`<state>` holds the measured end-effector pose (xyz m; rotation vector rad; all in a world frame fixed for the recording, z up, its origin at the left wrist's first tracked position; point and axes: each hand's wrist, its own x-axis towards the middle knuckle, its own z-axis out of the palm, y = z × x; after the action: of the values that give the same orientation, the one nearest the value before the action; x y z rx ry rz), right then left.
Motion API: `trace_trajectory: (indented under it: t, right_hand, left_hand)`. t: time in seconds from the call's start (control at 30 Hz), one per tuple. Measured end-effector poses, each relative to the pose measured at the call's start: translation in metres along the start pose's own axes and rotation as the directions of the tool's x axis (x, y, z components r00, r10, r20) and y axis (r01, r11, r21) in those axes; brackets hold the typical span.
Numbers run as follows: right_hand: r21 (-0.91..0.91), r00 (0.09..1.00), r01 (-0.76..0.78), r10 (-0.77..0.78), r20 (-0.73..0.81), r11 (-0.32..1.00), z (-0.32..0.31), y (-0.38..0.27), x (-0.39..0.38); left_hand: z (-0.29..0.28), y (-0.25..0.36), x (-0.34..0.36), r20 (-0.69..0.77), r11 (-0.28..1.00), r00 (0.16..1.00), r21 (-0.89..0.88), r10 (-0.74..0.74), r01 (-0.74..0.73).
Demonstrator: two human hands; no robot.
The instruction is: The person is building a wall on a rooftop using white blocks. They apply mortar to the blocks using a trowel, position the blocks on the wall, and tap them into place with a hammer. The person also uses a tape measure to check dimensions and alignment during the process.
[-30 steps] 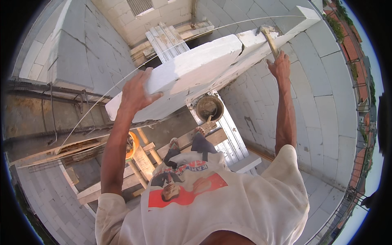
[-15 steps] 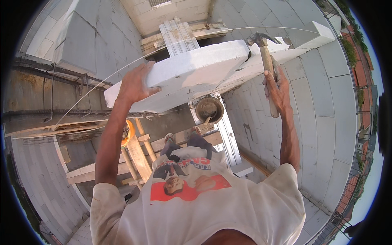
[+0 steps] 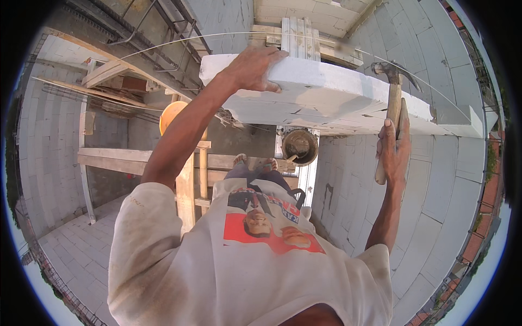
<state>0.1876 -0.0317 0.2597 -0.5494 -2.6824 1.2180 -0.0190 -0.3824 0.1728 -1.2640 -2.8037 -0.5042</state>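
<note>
A long white block, like lightweight concrete, lies along the top of a wall in front of me. Over its left part my left hand is closed, fingers across the top and thumb against the near face. My right hand grips the wooden handle of a claw hammer to the right of the block. The steel head stands upward, close above the block's right part. Whether the head touches the block I cannot tell.
A thin string runs beyond the block. Below hangs or stands a dark bucket with a tool handle in it. My feet rest near wooden planks. Rebar juts at upper left; a yellow-orange round object is behind my left forearm.
The view has turned, so the block now lies more level across it. Both hands keep their holds. The dark gap by the block's right end no longer shows plainly.
</note>
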Motion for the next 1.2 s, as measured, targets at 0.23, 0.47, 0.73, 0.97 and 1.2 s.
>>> trace_trajectory:
  t: [0.23, 0.47, 0.73, 0.97, 1.2]
  right_hand:
    - [0.123, 0.968, 0.033, -0.062, 0.242, 0.992, 0.068, -0.043, -0.032]
    - [0.26, 0.93, 0.195, -0.262, 0.257, 0.946, 0.115, -0.106, -0.021]
    - [-0.111, 0.658, 0.734, -0.66, 0.364, 0.67, 0.147, -0.097, 0.013]
    - [0.002, 0.904, 0.196, -0.181, 0.387, 0.981, 0.15, -0.133, -0.015]
    - [0.05, 0.927, 0.251, -0.255, 0.274, 0.967, 0.162, -0.136, -0.026]
  left_hand:
    - [-0.016, 0.018, -0.13, -0.658, 0.966, 0.728, -0.259, -0.193, 0.021]
    - [0.055, 0.002, -0.224, -0.321, 0.421, 0.326, -0.855, -0.889, 0.304]
    - [0.029, -0.017, -0.215, -0.152, 0.386, 0.502, -0.83, -0.852, 0.403]
    - [0.101, -0.035, -0.217, -0.311, 0.682, 0.659, -0.591, -0.685, 0.431]
    - [0.112, -0.045, -0.214, -0.296, 0.706, 0.7, -0.575, -0.65, 0.413]
